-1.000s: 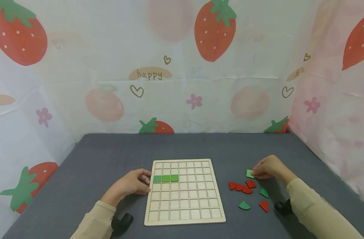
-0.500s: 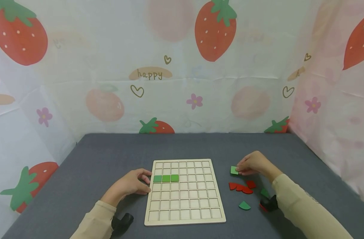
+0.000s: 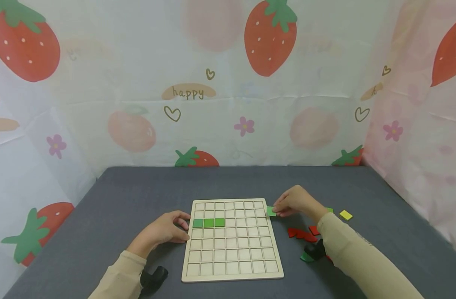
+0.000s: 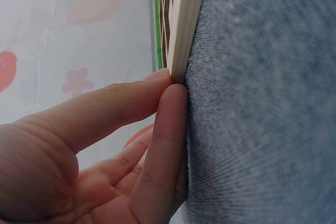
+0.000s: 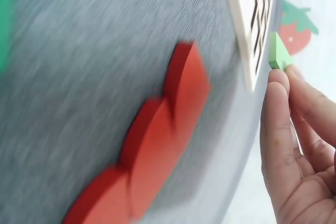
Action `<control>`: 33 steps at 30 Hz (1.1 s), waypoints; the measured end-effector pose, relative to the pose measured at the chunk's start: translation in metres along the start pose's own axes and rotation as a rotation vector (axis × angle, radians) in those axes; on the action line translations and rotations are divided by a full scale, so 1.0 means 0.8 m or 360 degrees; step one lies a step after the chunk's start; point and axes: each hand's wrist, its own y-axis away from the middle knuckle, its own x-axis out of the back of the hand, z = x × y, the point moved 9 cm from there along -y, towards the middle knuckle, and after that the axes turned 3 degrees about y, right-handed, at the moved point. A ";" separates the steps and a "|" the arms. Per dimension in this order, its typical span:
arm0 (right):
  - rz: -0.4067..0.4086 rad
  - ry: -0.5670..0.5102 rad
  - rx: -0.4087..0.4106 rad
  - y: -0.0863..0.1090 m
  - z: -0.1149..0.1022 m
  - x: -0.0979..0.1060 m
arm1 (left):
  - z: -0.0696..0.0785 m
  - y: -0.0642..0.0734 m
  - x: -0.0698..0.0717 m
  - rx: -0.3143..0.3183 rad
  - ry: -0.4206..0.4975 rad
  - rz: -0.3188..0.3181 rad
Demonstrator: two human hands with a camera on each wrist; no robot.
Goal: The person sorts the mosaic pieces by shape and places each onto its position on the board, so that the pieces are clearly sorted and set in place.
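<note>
We see a person's right hand [image 3: 298, 202] pinching a light green square [image 3: 270, 211] between thumb and fingertips, beside the upper right edge of a wooden grid board [image 3: 231, 254] on a gray table [image 3: 145, 187]. The left hand [image 3: 162, 229], fingers loosely bent and apart, touches the board's left edge. Three green tiles [image 3: 208, 223] fill the left end of the third row; red pieces [image 3: 301, 234] lie to the board's right.

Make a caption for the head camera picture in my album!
Right hand pinches a light green square near the grid board; left hand touches its left edge.
</note>
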 end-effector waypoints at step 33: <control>-0.0175 0.0029 0.0105 -0.012 -0.057 -0.096 | 0.001 0.000 0.000 -0.0018 -0.0031 0.0001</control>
